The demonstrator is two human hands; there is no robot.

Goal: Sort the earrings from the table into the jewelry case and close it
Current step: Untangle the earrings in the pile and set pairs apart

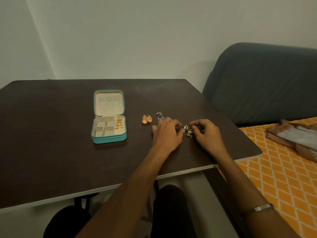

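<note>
**Both hands on the green and gold earrings, case open over on the left**

Nearest to me are the person's dark-trousered knees under the table edge, and a metal bracelet on the right forearm. Both arms reach onto the dark table. The left hand lies palm down, fingers loosely bent, fingertips touching the little cluster of green and gold earrings. The right hand is just on the other side of that cluster with curled fingers at it; looks like a pinch, but I honestly can't tell if it's actually gripping one. Slightly farther and to the left, a silver earring sits just past the left hand's knuckles, with a pair of round orange-gold earrings beside it. Farther left is the teal jewelry case, lid flat open, with gold earrings in its right-hand compartment. On the right, a folded cloth on an orange patterned sheet, a grey sofa back behind.
</note>
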